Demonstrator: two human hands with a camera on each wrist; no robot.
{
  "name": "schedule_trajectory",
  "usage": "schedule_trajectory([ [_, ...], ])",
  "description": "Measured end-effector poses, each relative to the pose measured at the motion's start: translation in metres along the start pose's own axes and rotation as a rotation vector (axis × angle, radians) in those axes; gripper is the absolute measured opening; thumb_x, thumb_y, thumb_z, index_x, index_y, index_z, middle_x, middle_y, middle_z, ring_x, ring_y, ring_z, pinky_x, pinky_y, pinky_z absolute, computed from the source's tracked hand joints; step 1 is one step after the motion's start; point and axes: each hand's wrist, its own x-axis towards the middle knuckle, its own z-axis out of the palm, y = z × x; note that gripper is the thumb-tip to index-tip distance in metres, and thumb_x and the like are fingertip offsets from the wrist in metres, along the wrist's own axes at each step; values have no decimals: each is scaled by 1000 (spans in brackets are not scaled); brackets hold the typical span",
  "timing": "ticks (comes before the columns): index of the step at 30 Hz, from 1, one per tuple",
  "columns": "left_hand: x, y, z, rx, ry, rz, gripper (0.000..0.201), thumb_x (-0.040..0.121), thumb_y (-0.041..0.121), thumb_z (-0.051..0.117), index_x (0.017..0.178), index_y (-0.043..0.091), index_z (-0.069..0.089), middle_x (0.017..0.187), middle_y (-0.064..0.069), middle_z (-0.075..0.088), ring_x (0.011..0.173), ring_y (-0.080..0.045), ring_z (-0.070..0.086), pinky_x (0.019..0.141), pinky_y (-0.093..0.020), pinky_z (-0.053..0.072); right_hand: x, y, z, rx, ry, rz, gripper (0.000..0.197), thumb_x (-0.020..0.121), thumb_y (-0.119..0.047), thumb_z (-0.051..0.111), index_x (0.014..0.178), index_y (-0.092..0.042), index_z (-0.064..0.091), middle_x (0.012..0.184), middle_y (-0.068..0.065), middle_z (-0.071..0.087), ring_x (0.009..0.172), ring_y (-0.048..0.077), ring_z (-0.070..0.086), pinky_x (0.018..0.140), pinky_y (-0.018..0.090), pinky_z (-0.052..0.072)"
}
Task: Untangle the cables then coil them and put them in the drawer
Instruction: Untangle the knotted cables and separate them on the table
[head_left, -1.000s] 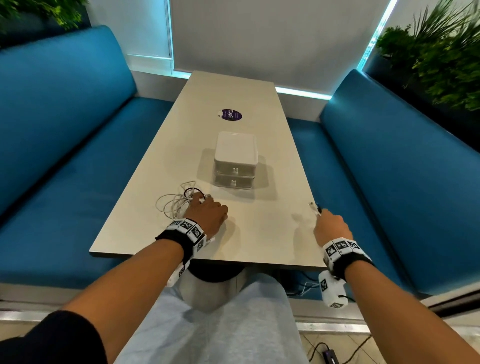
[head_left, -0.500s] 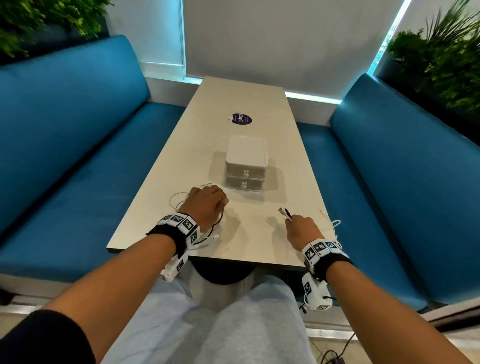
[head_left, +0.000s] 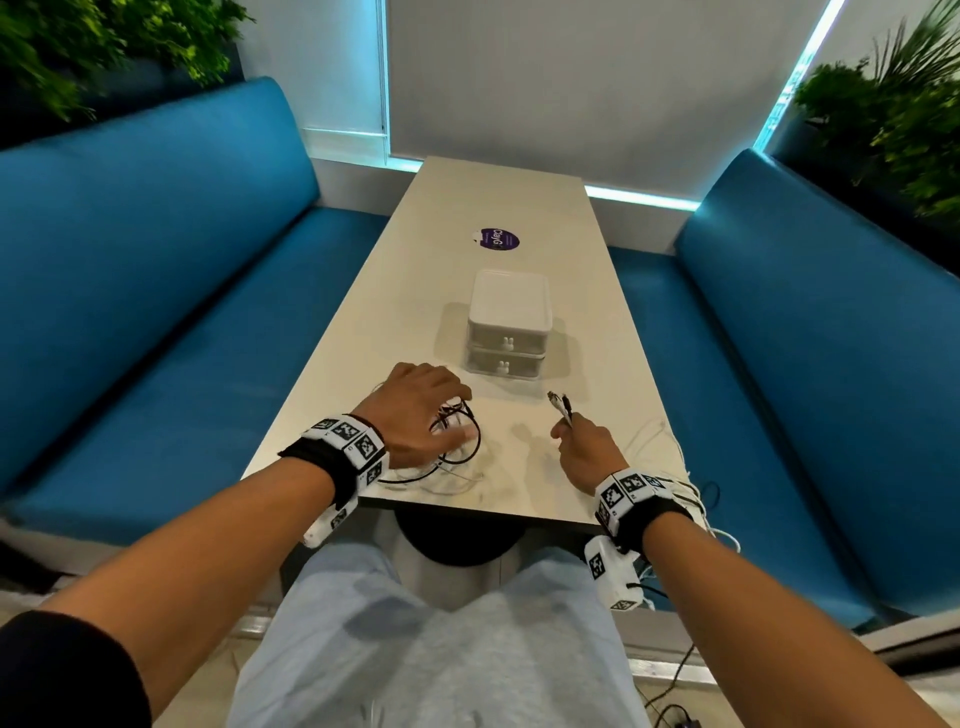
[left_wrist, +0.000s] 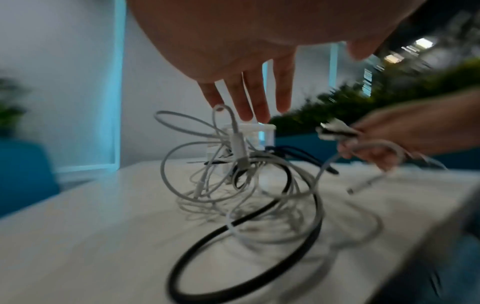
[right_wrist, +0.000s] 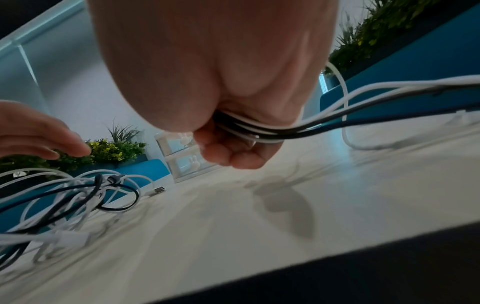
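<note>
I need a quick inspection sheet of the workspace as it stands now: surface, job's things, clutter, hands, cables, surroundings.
Surface: pale table, long and narrow.
Job's things: tangle of white and black cables at the near edge; drawer unit, two drawers, both closed.
Clutter: purple sticker beyond the unit.
Hands: left hand spread over the tangle, fingers straight; right hand with its grip round cable ends.
Cables: strands run from the right hand off the table's right edge; still tangled, none coiled.
Surroundings: blue benches both sides, plants behind, floor cables under the seat.
</note>
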Motion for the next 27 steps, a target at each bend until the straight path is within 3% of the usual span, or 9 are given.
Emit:
schedule_trajectory([
  [2, -4, 10, 2, 156, -46, 130, 64, 79, 78, 42, 116, 27, 58, 120, 7, 55, 116, -15, 46, 108, -37, 28, -1, -1, 2, 23, -1, 10, 25, 97, -12, 33, 107, -17, 55, 112, 16, 60, 97, 35, 60, 81, 35, 49],
  [4, -5, 17, 9, 229, -61, 219, 58, 75, 77, 49, 102, 27, 62, 114, 6, 54, 111, -17, 48, 105, -38, 30, -3, -1, 5, 25, -6, 16, 25, 97, -13, 34, 109, -16, 56, 111, 17, 60, 97, 36, 60, 84, 37, 50],
  [8, -1, 30, 21, 386, -132, 364, 39, 73, 64, 54, 73, 25, 62, 98, 4, 52, 95, -20, 47, 90, -37, 36, -9, -3, 6, 43, 13, 23, 27, 97, -13, 33, 111, -15, 56, 109, 17, 60, 95, 38, 61, 85, 42, 52],
  [12, 1, 36, 33, 447, -140, 426, 24, 83, 43, 55, 71, 24, 63, 87, 2, 57, 87, -24, 53, 78, -40, 41, -9, -3, 4, 112, -11, 39, 26, 92, -16, 32, 103, -21, 55, 107, 18, 61, 93, 41, 63, 85, 48, 54],
  [16, 10, 52, 34, 372, -145, 307, 36, 100, 42, 36, 85, 23, 62, 83, 1, 68, 84, -25, 61, 82, -39, 39, -12, 0, 5, 34, -6, 28, 27, 97, -14, 34, 111, -16, 57, 113, 15, 62, 99, 36, 60, 84, 37, 49],
  [18, 18, 60, 39, 320, -201, 187, 35, 103, 42, 32, 95, 19, 57, 87, -5, 70, 85, -29, 62, 88, -39, 38, -13, 2, 7, 23, -2, 28, 27, 99, -17, 34, 112, -13, 57, 114, 16, 63, 101, 36, 60, 86, 38, 49],
  [20, 25, 65, 49, 230, -215, 85, 35, 103, 43, 26, 95, 18, 50, 80, -9, 69, 76, -33, 58, 88, -42, 39, -11, 3, 8, 17, 17, 43, 27, 98, -19, 35, 112, -10, 57, 114, 18, 63, 102, 38, 60, 86, 38, 49],
  [23, 29, 68, 62, 91, -193, -11, 32, 101, 40, 23, 90, 17, 43, 68, -6, 63, 62, -28, 44, 83, -40, 42, -10, 2, 7, 7, 41, 56, 31, 99, -21, 36, 114, -4, 58, 116, 20, 63, 105, 38, 59, 85, 36, 46],
  [27, 35, 72, 67, -50, -145, -65, 20, 100, 30, 33, 93, 17, 47, 70, -8, 64, 69, -34, 56, 68, -38, 43, -10, 4, 7, 9, 58, 69, 38, 103, -25, 34, 114, 2, 58, 117, 23, 62, 111, 41, 55, 88, 37, 42],
])
